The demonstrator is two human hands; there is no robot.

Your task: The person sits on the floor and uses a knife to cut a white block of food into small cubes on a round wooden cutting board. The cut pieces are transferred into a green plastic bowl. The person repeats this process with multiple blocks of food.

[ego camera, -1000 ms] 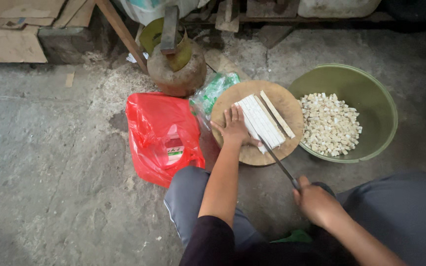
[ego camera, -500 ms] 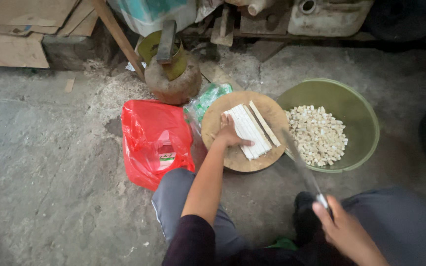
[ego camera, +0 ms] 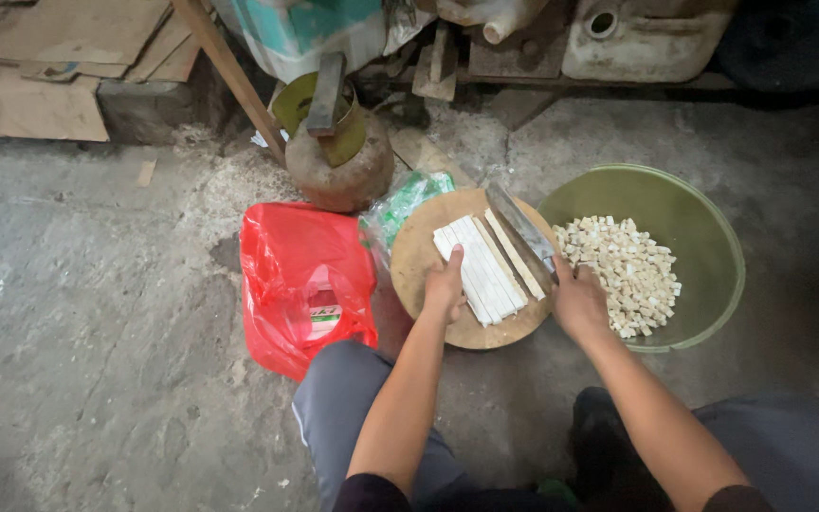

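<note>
Concrete floor (ego camera: 78, 313), rough and grey, lies open leftward of both hands. On a round board (ego camera: 424, 256) lie pale strips (ego camera: 481, 265), side by side and long. Left hand (ego camera: 445, 284) presses flat on their near ends, grip open, fingers spread. Right hand (ego camera: 578, 301) has its grip clamped on a cleaver (ego camera: 521, 228), blade beside the strips' right edge. Just right, a green bowl (ego camera: 703, 237) holds pale cubes (ego camera: 623, 270). Left of the board, a red bag (ego camera: 300, 275) with a small label.
</note>
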